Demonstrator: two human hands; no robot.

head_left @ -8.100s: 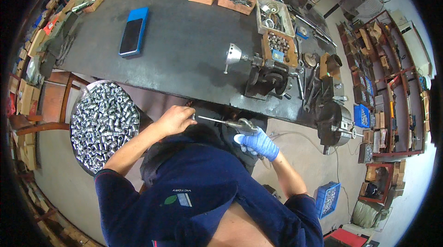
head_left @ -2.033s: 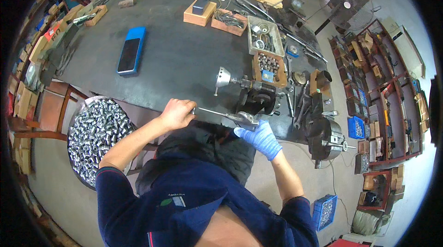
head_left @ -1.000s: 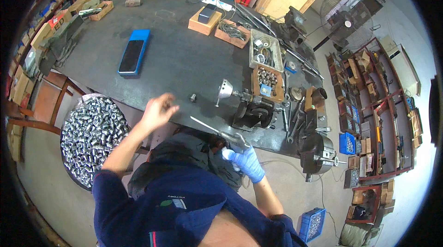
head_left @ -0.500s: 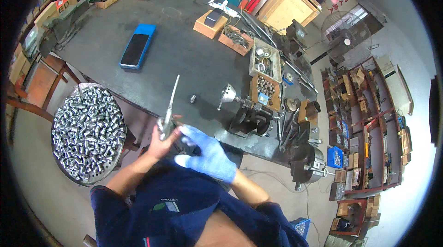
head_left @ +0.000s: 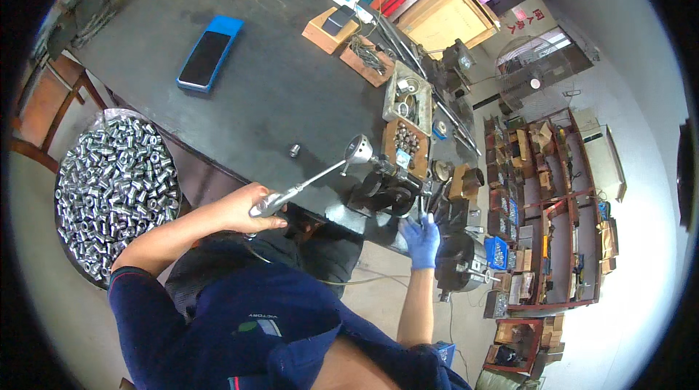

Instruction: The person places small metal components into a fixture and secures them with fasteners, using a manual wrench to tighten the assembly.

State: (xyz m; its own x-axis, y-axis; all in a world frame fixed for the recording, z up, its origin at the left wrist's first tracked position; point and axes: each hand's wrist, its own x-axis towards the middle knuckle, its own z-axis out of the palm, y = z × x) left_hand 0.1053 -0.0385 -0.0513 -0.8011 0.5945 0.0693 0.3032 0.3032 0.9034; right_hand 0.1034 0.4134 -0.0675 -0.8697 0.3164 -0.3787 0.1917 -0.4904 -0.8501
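Note:
My bare left hand (head_left: 255, 209) is wrapped round the grip of an air blow gun (head_left: 273, 202). Its long thin nozzle points up to the right. The nozzle's tip is at the face of a small round metal chuck (head_left: 357, 149), which is part of a dark fixture (head_left: 386, 192) on the bench. My right hand (head_left: 420, 241), in a pale blue glove, reaches to the fixture's right side with fingers apart, close to a bright metal bar (head_left: 422, 203); contact is unclear. On the bench left of the chuck stands a small metal fitting (head_left: 294, 150).
A round tray (head_left: 67, 241) heaped with metal fittings stands at the left. The dark bench (head_left: 255, 40) carries a blue-cased device (head_left: 210, 55), a grey parts bin (head_left: 394, 104) and a box of round parts (head_left: 392, 148). A larger chuck (head_left: 459, 259) sits at the right edge.
My hands have parted. The left hand has swung the blow gun's nozzle from upright over to the chuck. The gloved right hand has moved right to the fixture's far side. The view has shifted slightly.

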